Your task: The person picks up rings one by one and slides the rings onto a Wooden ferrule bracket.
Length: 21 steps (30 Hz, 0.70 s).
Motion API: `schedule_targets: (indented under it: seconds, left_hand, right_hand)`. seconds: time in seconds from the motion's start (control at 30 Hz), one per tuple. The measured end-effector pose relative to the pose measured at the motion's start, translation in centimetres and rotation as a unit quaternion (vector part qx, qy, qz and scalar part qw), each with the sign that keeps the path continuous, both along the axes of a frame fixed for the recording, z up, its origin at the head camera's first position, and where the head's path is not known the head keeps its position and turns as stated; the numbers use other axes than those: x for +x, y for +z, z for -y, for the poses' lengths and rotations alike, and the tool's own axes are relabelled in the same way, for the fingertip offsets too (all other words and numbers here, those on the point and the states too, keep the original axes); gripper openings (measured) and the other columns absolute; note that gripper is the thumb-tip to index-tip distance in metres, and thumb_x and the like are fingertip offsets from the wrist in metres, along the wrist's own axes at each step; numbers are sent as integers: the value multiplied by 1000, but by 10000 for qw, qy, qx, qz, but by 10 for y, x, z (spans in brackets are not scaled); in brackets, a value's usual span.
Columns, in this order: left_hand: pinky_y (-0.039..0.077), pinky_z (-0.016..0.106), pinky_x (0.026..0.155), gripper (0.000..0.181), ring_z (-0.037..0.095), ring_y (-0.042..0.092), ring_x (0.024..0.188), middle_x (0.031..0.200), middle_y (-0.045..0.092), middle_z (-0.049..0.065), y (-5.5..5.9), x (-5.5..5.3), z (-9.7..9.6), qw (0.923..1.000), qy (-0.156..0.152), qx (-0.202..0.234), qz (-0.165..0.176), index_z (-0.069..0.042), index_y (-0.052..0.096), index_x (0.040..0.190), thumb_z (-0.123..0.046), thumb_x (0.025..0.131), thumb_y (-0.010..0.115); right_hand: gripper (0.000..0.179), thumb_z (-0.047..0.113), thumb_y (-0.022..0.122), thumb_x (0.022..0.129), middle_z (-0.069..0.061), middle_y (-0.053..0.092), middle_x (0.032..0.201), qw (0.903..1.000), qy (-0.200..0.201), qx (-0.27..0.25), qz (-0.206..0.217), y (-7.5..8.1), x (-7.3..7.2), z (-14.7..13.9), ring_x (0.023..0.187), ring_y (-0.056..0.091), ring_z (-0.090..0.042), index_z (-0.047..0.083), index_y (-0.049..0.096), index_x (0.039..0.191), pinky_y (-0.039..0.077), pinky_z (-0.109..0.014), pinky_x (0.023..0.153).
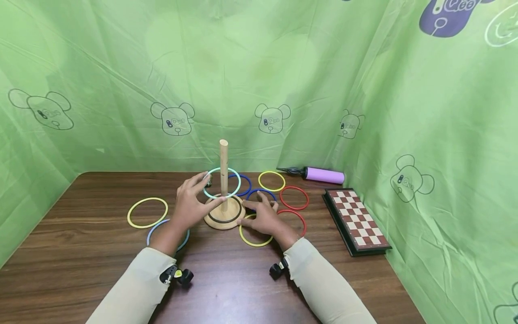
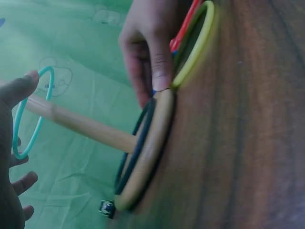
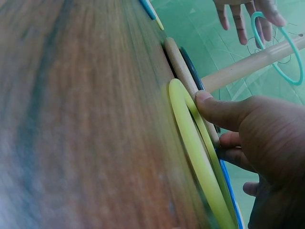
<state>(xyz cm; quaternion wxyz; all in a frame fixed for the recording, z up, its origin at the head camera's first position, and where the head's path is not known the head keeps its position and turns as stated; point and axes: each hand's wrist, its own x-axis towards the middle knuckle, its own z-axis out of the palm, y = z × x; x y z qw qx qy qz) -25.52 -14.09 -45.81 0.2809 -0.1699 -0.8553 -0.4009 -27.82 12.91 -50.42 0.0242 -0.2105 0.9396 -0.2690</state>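
Observation:
A wooden peg (image 1: 224, 157) rises from a round wooden base (image 1: 232, 212), on which a black ring (image 2: 147, 125) lies around the peg's foot. Partway down the peg hangs a turquoise ring (image 1: 240, 183), encircling it. My left hand (image 1: 189, 204) holds this ring between thumb and fingers, left of the peg. At the base's right edge, my right hand (image 1: 265, 218) grips the rim, its thumb on the near side in the right wrist view. A yellow ring (image 3: 188, 138) lies beside the base, partly under the right hand.
Blue rings (image 1: 250, 183), red rings (image 1: 308, 198) and another yellow ring (image 1: 272, 172) lie right of and behind the peg. A pale yellow ring (image 1: 147, 199) and light blue ring (image 1: 188, 238) lie left. A purple hand pump (image 1: 324, 175) and folding chessboard (image 1: 358, 218) are further right.

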Motion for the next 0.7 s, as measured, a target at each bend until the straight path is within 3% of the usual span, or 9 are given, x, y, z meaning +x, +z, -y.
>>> schedule_targets:
  seconds: [0.17,0.43,0.7]
  left_hand:
    - [40,71,107,89,48,54,144,159,60,19,-10,3,-5,9998,150,-47,140,-1,64,150,-38,77,100]
    - [42,71,108,94,47,53,146,162,58,17,-30,7,-12,9972,243,-420,577,-3,62,153,-48,78,98]
    - [41,73,110,91,49,55,143,160,61,15,-39,7,-12,9954,223,-641,683,-3,64,151,-48,79,97]
  right_hand:
    - [69,55,83,95,-1,68,155,10000,-11,67,4,-1,0,0,171,14,-43,28,64,155,9,-78,123]
    - [70,55,83,95,1,66,157,10000,-15,72,40,-1,0,0,171,14,-42,31,63,156,10,-79,122]
    - [68,53,84,95,1,66,156,9999,71,-71,5,0,-1,0,170,15,-46,31,63,156,9,-80,120]
